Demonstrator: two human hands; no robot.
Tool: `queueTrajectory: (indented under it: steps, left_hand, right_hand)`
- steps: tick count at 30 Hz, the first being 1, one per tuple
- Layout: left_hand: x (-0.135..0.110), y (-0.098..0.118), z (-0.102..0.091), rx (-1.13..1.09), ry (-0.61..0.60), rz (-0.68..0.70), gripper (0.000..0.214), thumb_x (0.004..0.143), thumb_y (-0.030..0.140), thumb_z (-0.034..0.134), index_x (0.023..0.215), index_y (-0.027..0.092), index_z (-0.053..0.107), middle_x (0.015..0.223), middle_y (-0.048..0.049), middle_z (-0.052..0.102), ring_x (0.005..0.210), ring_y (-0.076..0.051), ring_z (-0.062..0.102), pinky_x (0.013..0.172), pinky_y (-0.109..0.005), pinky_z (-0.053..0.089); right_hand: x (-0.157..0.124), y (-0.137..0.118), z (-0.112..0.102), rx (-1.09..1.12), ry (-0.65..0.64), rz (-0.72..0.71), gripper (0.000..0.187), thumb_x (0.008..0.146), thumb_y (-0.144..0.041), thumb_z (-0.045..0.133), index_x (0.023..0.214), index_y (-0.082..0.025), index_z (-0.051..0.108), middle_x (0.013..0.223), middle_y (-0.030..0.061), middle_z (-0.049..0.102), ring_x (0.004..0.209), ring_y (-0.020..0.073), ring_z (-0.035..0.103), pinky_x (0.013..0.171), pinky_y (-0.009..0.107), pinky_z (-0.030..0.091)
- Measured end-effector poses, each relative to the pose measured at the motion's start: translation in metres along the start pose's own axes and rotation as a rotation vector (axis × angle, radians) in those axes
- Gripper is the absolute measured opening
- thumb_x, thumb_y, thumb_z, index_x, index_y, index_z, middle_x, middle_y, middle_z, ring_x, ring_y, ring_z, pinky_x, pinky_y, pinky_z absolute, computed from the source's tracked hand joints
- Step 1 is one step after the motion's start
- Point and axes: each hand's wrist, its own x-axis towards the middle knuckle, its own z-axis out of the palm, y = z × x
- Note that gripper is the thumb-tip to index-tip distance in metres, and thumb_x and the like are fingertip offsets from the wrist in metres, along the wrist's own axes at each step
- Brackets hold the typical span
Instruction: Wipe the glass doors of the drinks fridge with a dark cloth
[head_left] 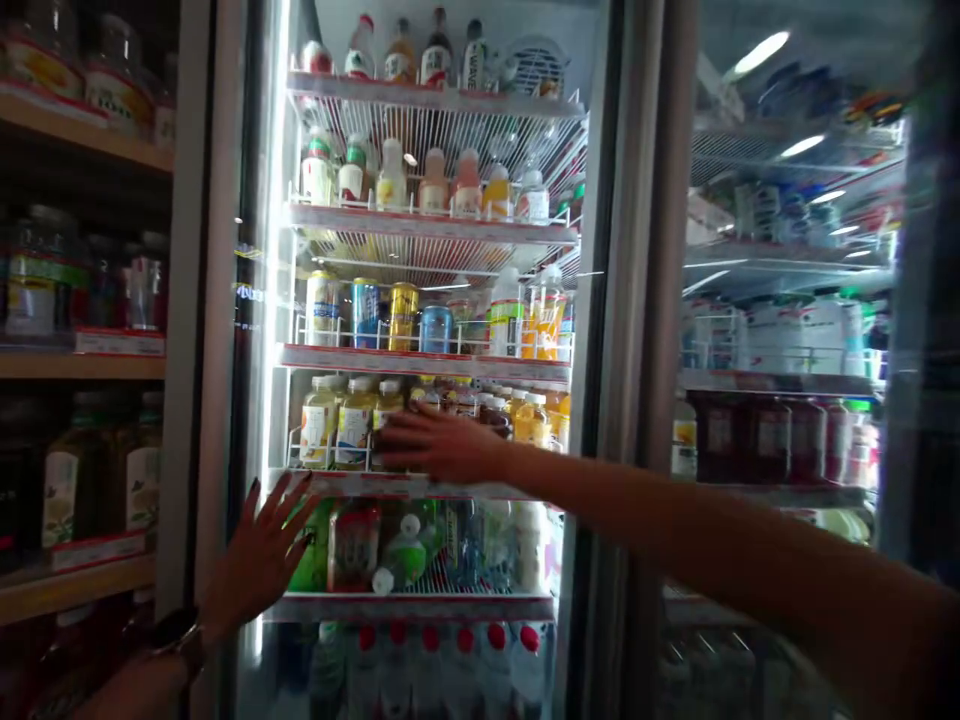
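Note:
My left hand (pixel 259 560), with a dark watch (pixel 178 632) on its wrist, is raised at the left edge of the lit drinks fridge. Its fingers are spread and hold nothing. My right hand (pixel 442 442) stretches across from the right, fingers extended and slightly blurred, in front of a shelf of juice bottles (pixel 354 425) with white caps. Nothing shows in it. Whether either hand touches the glass, I cannot tell. Below the right hand lie a green bottle (pixel 406 556) on its side and a dark-red container (pixel 353 540).
Upper shelves hold bottles (pixel 437 52) and cans (pixel 403 315); red-capped bottles (pixel 430 665) stand at the bottom. Wooden shelves (pixel 82 364) with jars and bottles are at left. A metal door frame (pixel 637 330) divides this fridge from another one (pixel 780 380) at right.

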Motion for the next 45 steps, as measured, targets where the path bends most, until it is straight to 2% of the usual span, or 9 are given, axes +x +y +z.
queueTrajectory:
  steps: [4, 7, 13, 16, 20, 26, 36, 40, 45]
  left_hand:
    - [0.023, -0.001, -0.020, 0.021, -0.015, 0.104, 0.065, 0.104, 0.035, 0.047, 0.165, 0.027, 0.027, 0.168, -0.0050, 0.036, 0.162, -0.025, 0.019, 0.135, -0.051, 0.007]
    - [0.044, 0.012, -0.022, -0.001, -0.007, 0.191, 0.066, 0.103, 0.039, 0.049, 0.164, 0.030, 0.028, 0.164, -0.0017, 0.043, 0.162, -0.024, 0.020, 0.135, -0.051, 0.005]
    - [0.086, 0.052, -0.005, -0.025, 0.016, 0.294, 0.068, 0.103, 0.035, 0.051, 0.165, 0.026, 0.026, 0.162, -0.0025, 0.046, 0.163, -0.023, 0.015, 0.135, -0.052, 0.004]
    - [0.107, 0.066, 0.000, 0.000, 0.024, 0.342, 0.067, 0.103, 0.034, 0.050, 0.165, 0.024, 0.026, 0.162, -0.0033, 0.046, 0.163, -0.022, 0.015, 0.135, -0.051, 0.004]
    - [0.137, 0.067, 0.004, -0.006, 0.046, 0.359, 0.068, 0.103, 0.035, 0.050, 0.165, 0.027, 0.024, 0.163, -0.0025, 0.044, 0.162, -0.022, 0.016, 0.135, -0.052, 0.003]
    - [0.174, 0.048, 0.019, 0.003, 0.060, 0.269, 0.070, 0.103, 0.034, 0.050, 0.166, 0.033, 0.020, 0.166, -0.0030, 0.040, 0.161, -0.025, 0.021, 0.135, -0.056, 0.006]
    - [0.177, 0.047, 0.012, 0.045, 0.002, 0.270, 0.073, 0.102, 0.032, 0.052, 0.166, 0.033, 0.017, 0.166, -0.0043, 0.040, 0.159, -0.025, 0.027, 0.135, -0.054, 0.009]
    - [0.195, 0.017, -0.015, 0.095, 0.007, 0.273, 0.071, 0.102, 0.034, 0.053, 0.165, 0.037, 0.020, 0.171, -0.0033, 0.029, 0.161, -0.027, 0.023, 0.134, -0.055, 0.008]
    - [0.219, -0.035, -0.030, 0.168, 0.125, 0.149, 0.070, 0.102, 0.030, 0.048, 0.165, 0.039, 0.018, 0.174, -0.0028, 0.020, 0.162, -0.029, 0.017, 0.133, -0.061, 0.010]
  right_hand:
    - [-0.009, 0.110, -0.064, -0.144, 0.305, 0.566, 0.073, 0.100, -0.021, 0.046, 0.165, -0.040, 0.021, 0.176, -0.0025, 0.017, 0.163, 0.0333, 0.012, 0.131, 0.069, 0.015]
    - [-0.013, 0.106, -0.065, -0.170, 0.426, 0.766, 0.074, 0.100, -0.021, 0.044, 0.167, -0.038, 0.015, 0.178, -0.0016, 0.009, 0.164, 0.0368, 0.006, 0.129, 0.072, 0.015]
    - [-0.038, -0.043, 0.014, 0.009, 0.092, 0.214, 0.070, 0.095, -0.026, 0.059, 0.161, -0.030, 0.037, 0.171, 0.0041, 0.034, 0.162, 0.0289, 0.023, 0.131, 0.060, 0.025]
    - [-0.059, -0.055, 0.019, 0.035, 0.014, -0.045, 0.065, 0.092, -0.024, 0.064, 0.154, -0.030, 0.049, 0.168, 0.0027, 0.040, 0.159, 0.0250, 0.031, 0.131, 0.052, 0.029]
    - [-0.081, 0.035, -0.036, -0.041, -0.015, 0.019, 0.065, 0.094, -0.021, 0.060, 0.156, -0.036, 0.045, 0.168, -0.0011, 0.040, 0.161, 0.0232, 0.026, 0.133, 0.054, 0.021]
    - [-0.079, 0.144, -0.094, -0.262, 0.373, 0.808, 0.066, 0.101, -0.020, 0.041, 0.164, -0.032, 0.028, 0.175, 0.0023, 0.021, 0.163, 0.0334, 0.012, 0.128, 0.071, 0.017]
    - [-0.103, -0.029, 0.001, -0.015, -0.025, 0.023, 0.067, 0.094, -0.028, 0.063, 0.158, -0.033, 0.043, 0.169, -0.0002, 0.039, 0.161, 0.0257, 0.025, 0.134, 0.053, 0.019]
    - [-0.103, 0.049, -0.036, -0.009, -0.029, -0.083, 0.064, 0.095, -0.026, 0.060, 0.155, -0.042, 0.044, 0.167, -0.0071, 0.040, 0.160, 0.0201, 0.028, 0.134, 0.050, 0.022]
    - [-0.031, 0.149, -0.085, -0.177, 0.376, 0.622, 0.064, 0.101, -0.023, 0.042, 0.163, -0.035, 0.030, 0.174, -0.0008, 0.025, 0.164, 0.0303, 0.012, 0.130, 0.071, 0.014]
